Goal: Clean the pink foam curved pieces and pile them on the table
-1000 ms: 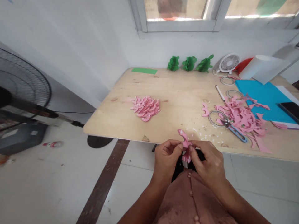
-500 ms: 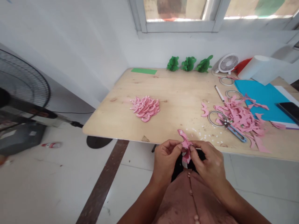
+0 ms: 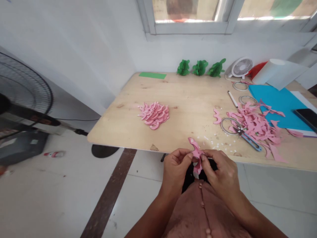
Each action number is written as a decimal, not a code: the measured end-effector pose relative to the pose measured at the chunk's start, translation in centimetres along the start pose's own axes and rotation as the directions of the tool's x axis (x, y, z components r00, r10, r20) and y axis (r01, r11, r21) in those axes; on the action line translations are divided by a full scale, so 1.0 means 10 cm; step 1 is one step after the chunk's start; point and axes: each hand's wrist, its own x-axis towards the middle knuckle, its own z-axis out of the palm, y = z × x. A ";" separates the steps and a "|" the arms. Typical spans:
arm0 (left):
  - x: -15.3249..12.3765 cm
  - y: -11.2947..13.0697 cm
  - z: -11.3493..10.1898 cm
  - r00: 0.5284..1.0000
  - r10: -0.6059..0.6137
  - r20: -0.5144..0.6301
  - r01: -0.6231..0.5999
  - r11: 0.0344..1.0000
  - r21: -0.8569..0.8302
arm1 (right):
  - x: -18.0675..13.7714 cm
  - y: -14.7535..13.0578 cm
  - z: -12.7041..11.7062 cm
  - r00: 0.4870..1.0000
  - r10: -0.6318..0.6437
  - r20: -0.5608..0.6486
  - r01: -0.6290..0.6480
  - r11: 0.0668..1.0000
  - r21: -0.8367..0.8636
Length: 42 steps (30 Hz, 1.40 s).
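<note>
Between my two hands, just off the table's front edge, is a curvy pink paper cutout (image 3: 196,152) with pieces spreading above and below the fingers. My left hand (image 3: 177,167) pinches its left side between thumb and forefinger. On the right side, my right hand (image 3: 220,168) pinches the same cutout, thumb toward me. The fingers partly hide its middle. A heap of pink curved paper pieces (image 3: 155,114) lies on the table to the left. One loose wavy pink piece (image 3: 217,116) rests ahead of my right hand.
Pink paper scraps (image 3: 260,125) pile up at the right, with blue-handled scissors (image 3: 250,140) and rolls of tape (image 3: 229,126) beside them. Green paper shapes (image 3: 200,67) stand along the wall. A phone (image 3: 307,118), a marker (image 3: 232,99) and a small white fan (image 3: 242,67) are there too.
</note>
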 end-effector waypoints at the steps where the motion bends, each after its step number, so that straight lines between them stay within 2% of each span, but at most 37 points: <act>1: 0.00 0.00 0.00 1.000 0.000 0.002 0.000 1.000 -0.004 | 0.00 0.00 0.00 1.000 -0.001 -0.003 0.001 1.000 0.000; 20: -0.02 0.01 -0.02 0.999 -0.012 0.035 0.013 1.000 -0.017 | -0.03 0.03 -0.01 0.999 0.034 0.030 -0.034 0.999 0.003; 27: -0.02 0.05 -0.01 0.999 -0.031 0.007 0.031 0.999 -0.011 | -0.04 0.04 -0.02 0.999 0.011 0.035 -0.010 0.999 -0.043; 42: -0.02 0.06 -0.01 0.999 0.039 -0.026 -0.038 0.999 0.036 | 0.02 -0.03 -0.04 0.998 -0.043 0.054 0.042 0.999 0.014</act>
